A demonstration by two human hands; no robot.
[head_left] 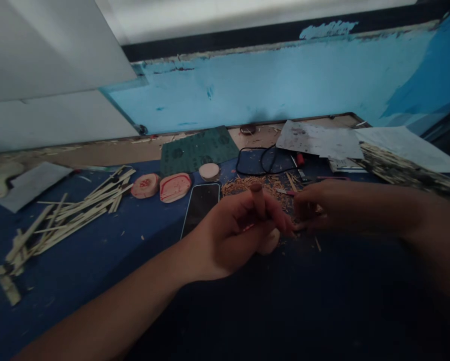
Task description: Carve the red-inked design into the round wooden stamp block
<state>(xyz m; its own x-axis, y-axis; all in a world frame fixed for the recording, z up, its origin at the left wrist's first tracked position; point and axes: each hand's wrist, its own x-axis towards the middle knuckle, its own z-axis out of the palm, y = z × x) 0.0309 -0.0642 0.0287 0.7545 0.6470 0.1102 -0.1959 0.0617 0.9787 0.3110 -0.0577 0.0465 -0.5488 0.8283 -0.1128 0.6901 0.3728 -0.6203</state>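
My left hand (243,230) is closed round a short brown peg with a flat round top (258,198), which stands up between thumb and fingers. Under that hand a pale rounded piece (270,243) shows; whether it joins the peg is hidden. My right hand (313,205) is just to the right, fingers curled inward, fingertips close to the left fingertips. What they hold, if anything, I cannot make out. A small blade with a pink handle (290,193) lies by the right knuckles, partly covered by the hand. Orange-brown shavings (247,184) are spread behind both hands.
A phone (201,203) lies left of my hands on the blue tabletop (135,240). Beyond it are red-stained round pads (175,187), a pale disc (209,171) and green sandpaper (198,146). Thin wooden strips (74,210) pile at left; papers (318,140) and a black cord (253,173) lie behind.
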